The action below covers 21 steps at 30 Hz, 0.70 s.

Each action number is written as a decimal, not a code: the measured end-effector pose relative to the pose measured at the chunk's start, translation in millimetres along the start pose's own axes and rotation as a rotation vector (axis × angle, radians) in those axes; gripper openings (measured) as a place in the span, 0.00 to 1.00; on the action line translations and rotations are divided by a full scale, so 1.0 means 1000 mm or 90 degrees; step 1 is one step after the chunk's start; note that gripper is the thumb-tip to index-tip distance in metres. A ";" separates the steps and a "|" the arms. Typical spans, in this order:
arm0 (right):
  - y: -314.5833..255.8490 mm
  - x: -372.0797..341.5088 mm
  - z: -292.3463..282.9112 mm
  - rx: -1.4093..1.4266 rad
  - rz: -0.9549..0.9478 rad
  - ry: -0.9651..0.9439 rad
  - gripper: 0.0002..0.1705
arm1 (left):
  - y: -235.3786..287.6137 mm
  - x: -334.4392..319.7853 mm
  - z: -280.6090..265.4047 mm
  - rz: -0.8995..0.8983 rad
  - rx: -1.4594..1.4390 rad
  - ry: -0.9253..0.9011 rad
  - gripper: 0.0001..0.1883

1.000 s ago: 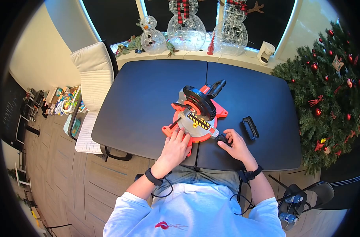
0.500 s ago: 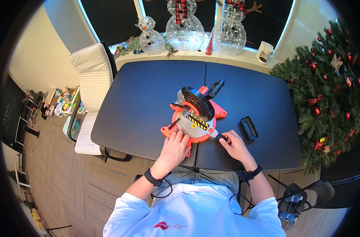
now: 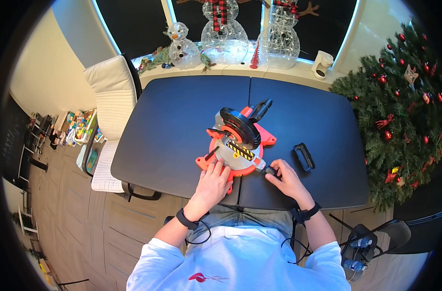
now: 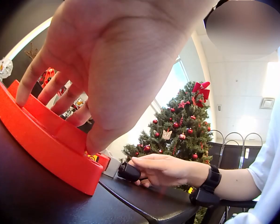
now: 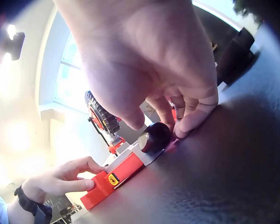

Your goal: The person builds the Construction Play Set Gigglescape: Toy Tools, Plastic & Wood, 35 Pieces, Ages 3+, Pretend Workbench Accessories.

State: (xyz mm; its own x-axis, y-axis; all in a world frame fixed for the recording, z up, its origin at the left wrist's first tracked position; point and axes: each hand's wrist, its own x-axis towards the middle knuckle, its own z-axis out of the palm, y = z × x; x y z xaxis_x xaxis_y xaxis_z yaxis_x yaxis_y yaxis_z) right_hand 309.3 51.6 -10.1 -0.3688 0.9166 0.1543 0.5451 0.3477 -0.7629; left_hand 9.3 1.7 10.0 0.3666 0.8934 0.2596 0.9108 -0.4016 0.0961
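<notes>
A toy miter saw (image 3: 240, 145) with a red base, a grey turntable and a toothed black blade stands on the dark folding table (image 3: 172, 116). My left hand (image 3: 213, 180) rests on the front left of its base, extended fingers over the red rim (image 4: 46, 135) and thumb low at the front. At the front right, my right hand (image 3: 290, 180) holds the black knob (image 5: 154, 137) of the saw's arm between thumb and fingers. The knob's far side is hidden behind the fingers in the right wrist view. A black handle-shaped piece (image 3: 304, 157) lies right of my right hand.
A seam (image 3: 250, 92) runs across the table beneath the saw. Left stands a white padded chair (image 3: 112, 97); right, a decorated Christmas tree (image 3: 390, 121). Wire snowmen (image 3: 225, 41) line the ledge behind. A black cable (image 4: 126, 203) trails at the table edge in the left wrist view.
My right thumb and fingers have shifted about the knob and closed in on it. The left hand keeps its place on the base. The head view has drifted slightly.
</notes>
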 end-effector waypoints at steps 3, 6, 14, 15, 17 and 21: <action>-0.010 -0.001 0.000 0.017 0.035 0.016 0.17 | 0.000 0.000 0.000 -0.001 0.003 0.002 0.26; 0.017 0.001 0.007 -0.001 0.001 0.003 0.22 | 0.000 0.000 0.000 -0.005 0.000 -0.006 0.25; -0.007 0.000 -0.001 -0.001 0.016 -0.001 0.21 | 0.000 0.000 -0.001 -0.004 -0.002 -0.008 0.25; -0.007 0.000 0.000 0.000 0.024 0.002 0.21 | 0.000 0.000 -0.001 -0.005 -0.001 -0.008 0.25; 0.003 -0.001 0.003 -0.017 0.018 -0.009 0.25 | 0.000 0.000 -0.001 -0.003 -0.001 -0.007 0.26; 0.014 0.001 0.004 -0.022 -0.005 -0.026 0.25 | -0.001 0.000 0.000 -0.002 0.003 -0.011 0.26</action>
State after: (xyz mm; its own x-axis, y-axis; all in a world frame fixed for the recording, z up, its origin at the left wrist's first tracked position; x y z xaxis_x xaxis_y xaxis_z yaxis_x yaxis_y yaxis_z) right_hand 313.8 56.9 -23.2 -0.4023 0.9057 0.1337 0.5683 0.3615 -0.7391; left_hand 8.6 1.8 9.7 0.3670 0.8979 0.2431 0.9126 -0.3981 0.0929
